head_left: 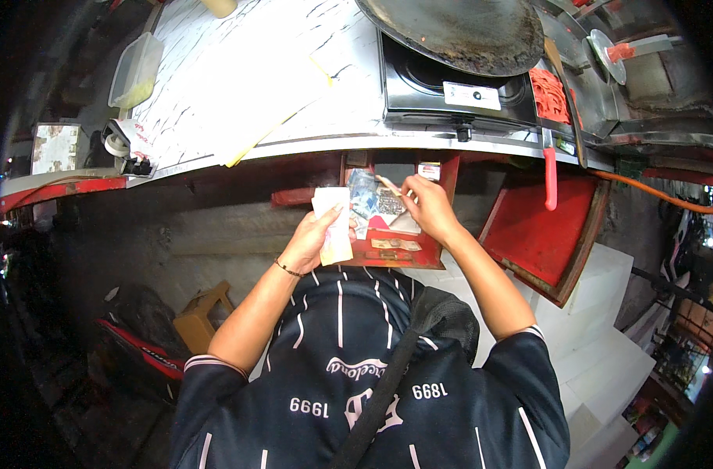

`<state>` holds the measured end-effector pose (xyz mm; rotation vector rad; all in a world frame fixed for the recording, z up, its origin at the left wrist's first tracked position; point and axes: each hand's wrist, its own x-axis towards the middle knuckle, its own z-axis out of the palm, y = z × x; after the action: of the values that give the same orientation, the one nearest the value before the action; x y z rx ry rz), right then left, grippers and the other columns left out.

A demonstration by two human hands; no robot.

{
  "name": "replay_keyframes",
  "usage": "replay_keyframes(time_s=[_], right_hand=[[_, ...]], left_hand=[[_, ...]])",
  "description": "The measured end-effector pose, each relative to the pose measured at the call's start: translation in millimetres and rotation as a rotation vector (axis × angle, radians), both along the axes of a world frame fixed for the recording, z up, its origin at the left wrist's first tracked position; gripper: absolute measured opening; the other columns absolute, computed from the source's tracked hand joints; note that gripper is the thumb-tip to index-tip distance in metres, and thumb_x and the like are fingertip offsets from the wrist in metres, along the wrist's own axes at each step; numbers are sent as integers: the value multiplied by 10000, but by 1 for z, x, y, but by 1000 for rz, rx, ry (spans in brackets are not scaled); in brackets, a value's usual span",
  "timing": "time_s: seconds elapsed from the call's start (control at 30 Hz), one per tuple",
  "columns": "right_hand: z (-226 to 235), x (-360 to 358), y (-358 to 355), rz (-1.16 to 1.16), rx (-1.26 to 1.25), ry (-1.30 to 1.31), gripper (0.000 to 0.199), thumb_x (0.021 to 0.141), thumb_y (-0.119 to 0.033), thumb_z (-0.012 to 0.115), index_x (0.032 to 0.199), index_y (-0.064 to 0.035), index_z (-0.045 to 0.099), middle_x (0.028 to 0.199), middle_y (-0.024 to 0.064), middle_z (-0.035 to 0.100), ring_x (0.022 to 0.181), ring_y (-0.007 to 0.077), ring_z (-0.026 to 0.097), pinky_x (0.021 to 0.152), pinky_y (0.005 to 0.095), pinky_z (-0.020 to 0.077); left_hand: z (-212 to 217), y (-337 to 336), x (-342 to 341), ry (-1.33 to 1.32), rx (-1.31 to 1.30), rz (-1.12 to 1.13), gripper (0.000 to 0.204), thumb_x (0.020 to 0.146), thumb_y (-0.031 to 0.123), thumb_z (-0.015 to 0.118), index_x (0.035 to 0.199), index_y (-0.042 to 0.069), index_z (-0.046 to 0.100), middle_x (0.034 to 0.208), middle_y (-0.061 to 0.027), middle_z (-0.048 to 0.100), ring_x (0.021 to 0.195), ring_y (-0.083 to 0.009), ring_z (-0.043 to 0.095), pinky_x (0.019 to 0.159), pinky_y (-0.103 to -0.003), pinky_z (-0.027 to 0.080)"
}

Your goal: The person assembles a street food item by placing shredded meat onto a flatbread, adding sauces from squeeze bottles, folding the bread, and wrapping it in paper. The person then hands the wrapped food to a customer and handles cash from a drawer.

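Observation:
My left hand (pixel 316 232) is closed round a stack of pale and yellowish paper slips (pixel 332 205), perhaps banknotes; the glare hides their print. A pulled-out red drawer (pixel 423 255) lies below the counter. In it are bluish banknotes (pixel 362 195), a brownish banknote (pixel 395 245) near the front, a pink piece and other loose papers. Over the drawer's right part, my right hand (pixel 429 205) pinches a folded, tan banknote (pixel 389 186) between thumb and fingers. Its lower edge is close to the papers beneath.
A black gas stove (pixel 419 100) with a large round griddle (pixel 466 35) stands on the white counter (pixel 239 70). A pink-handled knife (pixel 549 168) hangs over the edge. An open red cabinet door (pixel 540 234) juts out right. A brown stool (pixel 202 316) and dark bag (pixel 141 336) are lower left.

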<state>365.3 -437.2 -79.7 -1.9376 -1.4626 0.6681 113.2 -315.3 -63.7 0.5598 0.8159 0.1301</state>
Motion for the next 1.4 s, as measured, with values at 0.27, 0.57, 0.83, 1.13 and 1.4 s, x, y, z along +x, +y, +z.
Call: replay_keyframes(time_s=[0.27, 0.57, 0.83, 1.13, 1.4], right_hand=[[48, -34, -13, 329, 345, -91, 144, 787, 34, 675, 911, -29, 639, 1109, 125, 689, 963, 319, 682, 828, 395, 563], [17, -2, -30, -84, -165, 22, 214, 848, -40, 679, 1055, 5, 647, 991, 191, 659, 924, 320, 700, 803, 431, 560], [-89, -34, 1, 96, -325, -429, 304, 866, -153, 662, 1144, -53, 588, 1016, 165, 651, 997, 328, 672, 796, 457, 590], [-80, -23, -6, 89, -271, -421, 191, 859, -146, 622, 1016, -40, 595, 1000, 148, 623, 967, 325, 676, 731, 443, 598], [-107, -33, 5, 215, -258, -759, 136, 881, -131, 581, 987, -46, 586, 964, 131, 621, 921, 290, 678, 655, 388, 612]], left_hand=[[2, -7, 36, -85, -115, -4, 426, 1055, 230, 519, 1408, -7, 498, 1239, -177, 664, 1040, -286, 702, 908, -409, 590], [6, 39, -2, -116, 97, 39, 494, 947, 34, 532, 1427, -50, 452, 1120, -184, 685, 968, -275, 708, 907, -421, 600], [7, 24, -2, -142, 48, 37, 443, 1018, 194, 532, 1401, -23, 490, 1021, -138, 687, 820, -232, 664, 765, -387, 570], [6, 22, -5, -232, -101, 79, 468, 1086, 334, 408, 1402, 2, 504, 1047, -152, 697, 919, -252, 713, 886, -406, 592], [-2, 10, 14, -108, 33, 38, 507, 1086, 390, 408, 1407, 3, 474, 1059, -140, 689, 926, -251, 711, 842, -396, 603]])
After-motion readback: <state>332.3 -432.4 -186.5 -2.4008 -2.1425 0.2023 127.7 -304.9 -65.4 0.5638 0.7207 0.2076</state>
